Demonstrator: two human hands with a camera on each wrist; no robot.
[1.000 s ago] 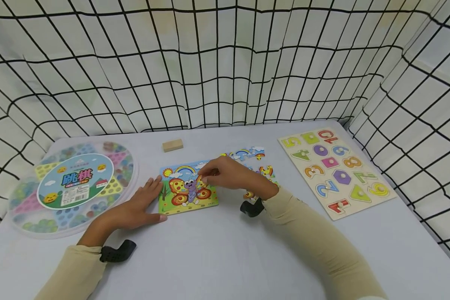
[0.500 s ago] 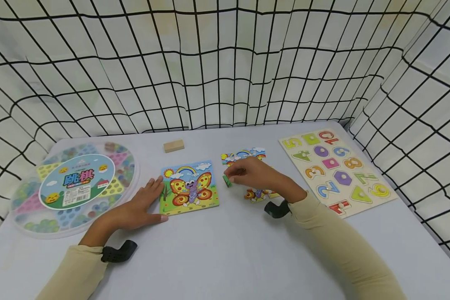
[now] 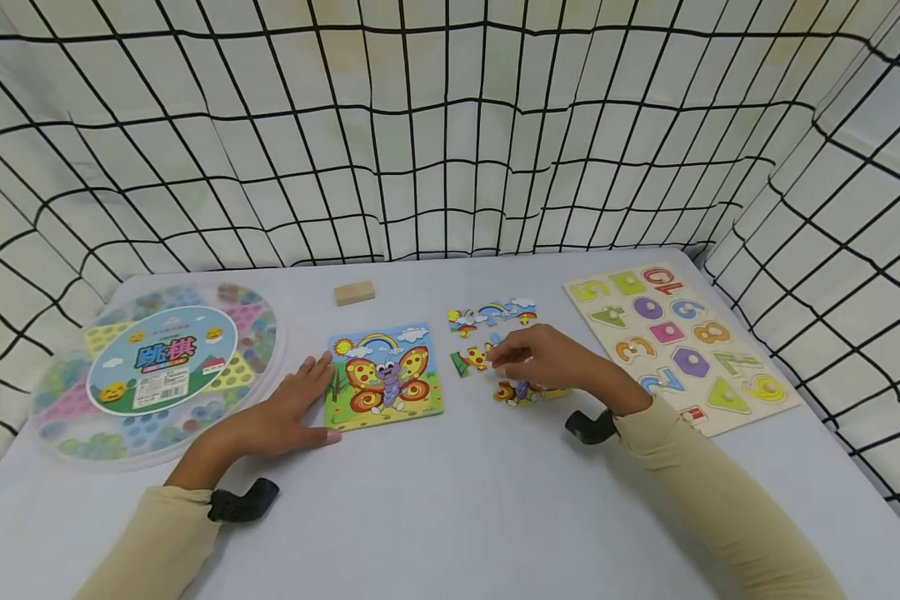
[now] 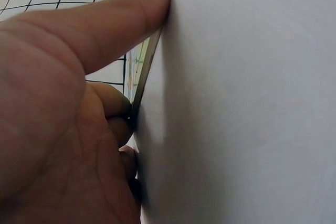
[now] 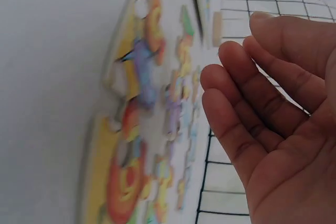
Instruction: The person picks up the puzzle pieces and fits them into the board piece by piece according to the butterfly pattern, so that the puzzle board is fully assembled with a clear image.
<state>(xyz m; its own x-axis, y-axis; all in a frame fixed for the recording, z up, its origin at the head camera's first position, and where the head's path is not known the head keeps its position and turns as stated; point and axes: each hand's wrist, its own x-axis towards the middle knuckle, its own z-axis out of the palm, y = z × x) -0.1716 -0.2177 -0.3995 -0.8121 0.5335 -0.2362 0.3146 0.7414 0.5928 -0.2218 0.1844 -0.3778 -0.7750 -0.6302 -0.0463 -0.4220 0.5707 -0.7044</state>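
My left hand [image 3: 281, 417] lies on the white table with its fingers spread. Thumb and fingertips reach the left edge of a square butterfly picture board [image 3: 384, 379]; the left wrist view shows the thumb at that board's edge [image 4: 144, 64]. Farther right, my right hand [image 3: 551, 360] hovers over loose jigsaw pieces, its fingers loosely bent and holding nothing in the right wrist view. A green-edged puzzle piece [image 3: 460, 364] lies flat just left of it. Rainbow puzzle pieces [image 3: 492, 312] form a row behind, and butterfly puzzle pieces [image 3: 521, 393] lie in front, partly hidden by the hand.
At left sits a round Chinese checkers box [image 3: 161, 367] with a clear rim of marbles. A small wooden block [image 3: 355, 292] lies behind the picture board. On the right is a number-and-shape peg board [image 3: 682, 346]. Black netting [image 3: 450, 133] encloses the table's back and sides.
My right hand has moved right, from the picture board to the loose pieces. The green-edged piece, tilted at its fingertips half a second ago, now lies flat, let go. My left hand stays.
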